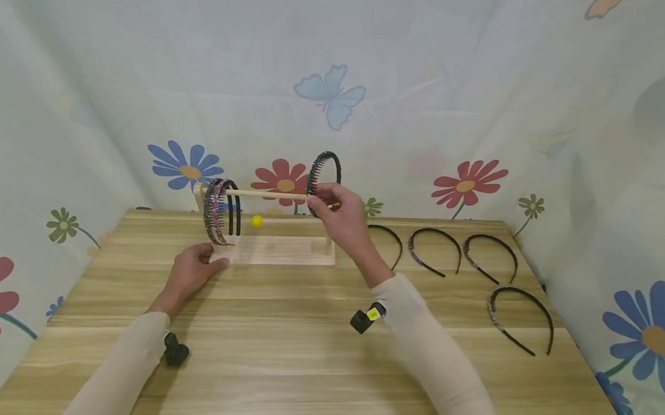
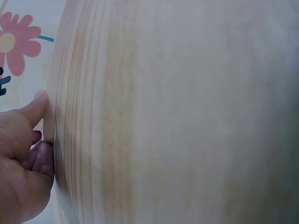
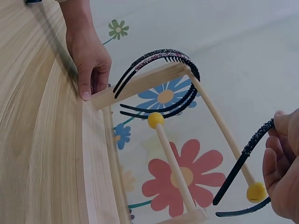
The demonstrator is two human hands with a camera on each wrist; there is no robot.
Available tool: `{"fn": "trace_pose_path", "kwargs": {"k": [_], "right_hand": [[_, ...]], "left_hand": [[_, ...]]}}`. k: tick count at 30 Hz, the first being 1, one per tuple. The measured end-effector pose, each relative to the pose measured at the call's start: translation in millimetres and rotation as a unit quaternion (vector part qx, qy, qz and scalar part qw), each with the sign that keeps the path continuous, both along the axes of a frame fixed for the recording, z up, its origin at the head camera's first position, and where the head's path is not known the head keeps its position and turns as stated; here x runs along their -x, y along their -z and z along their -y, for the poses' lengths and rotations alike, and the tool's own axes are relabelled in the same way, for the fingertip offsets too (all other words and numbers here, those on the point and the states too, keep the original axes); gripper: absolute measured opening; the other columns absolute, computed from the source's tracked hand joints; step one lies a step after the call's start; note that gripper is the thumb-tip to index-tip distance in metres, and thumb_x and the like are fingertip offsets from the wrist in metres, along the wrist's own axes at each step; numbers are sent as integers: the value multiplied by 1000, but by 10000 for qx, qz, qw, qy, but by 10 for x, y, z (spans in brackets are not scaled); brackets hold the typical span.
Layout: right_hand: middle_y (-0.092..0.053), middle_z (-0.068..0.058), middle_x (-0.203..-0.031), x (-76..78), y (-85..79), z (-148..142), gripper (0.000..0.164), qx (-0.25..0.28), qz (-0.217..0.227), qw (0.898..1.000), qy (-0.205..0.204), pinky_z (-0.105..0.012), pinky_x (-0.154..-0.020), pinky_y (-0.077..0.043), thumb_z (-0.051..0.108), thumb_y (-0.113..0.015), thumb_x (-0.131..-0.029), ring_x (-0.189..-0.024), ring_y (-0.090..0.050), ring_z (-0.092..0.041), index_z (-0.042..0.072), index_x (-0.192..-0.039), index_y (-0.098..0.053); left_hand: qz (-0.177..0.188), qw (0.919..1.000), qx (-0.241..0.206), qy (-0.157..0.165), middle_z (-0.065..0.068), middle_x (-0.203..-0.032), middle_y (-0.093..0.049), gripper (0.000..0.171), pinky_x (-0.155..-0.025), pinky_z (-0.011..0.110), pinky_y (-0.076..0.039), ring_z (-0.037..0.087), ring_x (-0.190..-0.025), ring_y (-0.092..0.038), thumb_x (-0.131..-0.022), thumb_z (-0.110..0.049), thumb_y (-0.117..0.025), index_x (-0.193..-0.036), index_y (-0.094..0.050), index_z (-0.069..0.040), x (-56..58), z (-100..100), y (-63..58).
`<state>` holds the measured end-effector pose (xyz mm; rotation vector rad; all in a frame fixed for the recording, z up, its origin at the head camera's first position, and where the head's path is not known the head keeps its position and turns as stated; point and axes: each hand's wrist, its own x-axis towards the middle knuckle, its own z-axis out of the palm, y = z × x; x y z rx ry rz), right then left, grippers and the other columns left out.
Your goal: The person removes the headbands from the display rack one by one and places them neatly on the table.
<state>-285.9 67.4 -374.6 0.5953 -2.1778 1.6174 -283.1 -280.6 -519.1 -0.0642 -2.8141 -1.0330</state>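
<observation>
My left hand [image 1: 192,268] grips the near left corner of a wooden rack [image 1: 291,248], thumb along the front of its base, as the right wrist view also shows. Two headbands [image 1: 213,215] with glittery, toothed bands hang at the left end of the rack's upper rod [image 1: 269,195]. Between thumb and fingers, my right hand [image 1: 343,218] pinches a black beaded headband [image 1: 313,174] at the rod's right end. In the right wrist view, the yellow ball [image 3: 256,192] at that rod's tip lies between the held headband's two arms. The left wrist view shows mostly tabletop.
On the right of the wooden table [image 1: 275,358] lie several more headbands [image 1: 415,256], one partly behind my right forearm. A lower rod ends in a yellow ball [image 1: 257,221]. A flowered cloth backdrop [image 1: 396,45] stands behind the table and along its sides.
</observation>
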Motion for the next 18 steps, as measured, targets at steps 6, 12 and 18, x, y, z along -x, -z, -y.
{"fn": "trace_pose_path", "kwargs": {"k": [6, 12, 18], "right_hand": [[-73, -10, -100, -4, 32, -119, 25, -33, -61, 9999, 109, -30, -74, -51, 19, -74, -96, -86, -64, -20, 2, -114, -71], [-73, -10, -102, -38, 48, -248, 28, -183, -108, 9993, 293, -36, -79, -54, 23, -74, -96, -90, -65, -21, 3, -115, -71], [-73, -9, -103, -126, 26, -385, 27, -440, -113, 9977, 507, -36, -80, -56, 23, -74, -96, -91, -66, -20, 5, -116, -71]], "left_hand": [[-2, 10000, -5, 3, 5, -75, -47, 34, -64, 35, -34, 20, -70, -41, -94, -32, -76, -91, -59, -2, -8, -2, -6], [28, 10000, -36, -4, 6, -78, -49, 34, -65, 36, -36, 22, -73, -44, -95, -31, -76, -96, -62, 0, -15, -1, -12], [124, 9999, 1, -13, 8, -82, -53, 37, -68, 37, -37, 23, -76, -45, -95, -33, -75, -103, -64, 2, -9, 8, -12]]}}
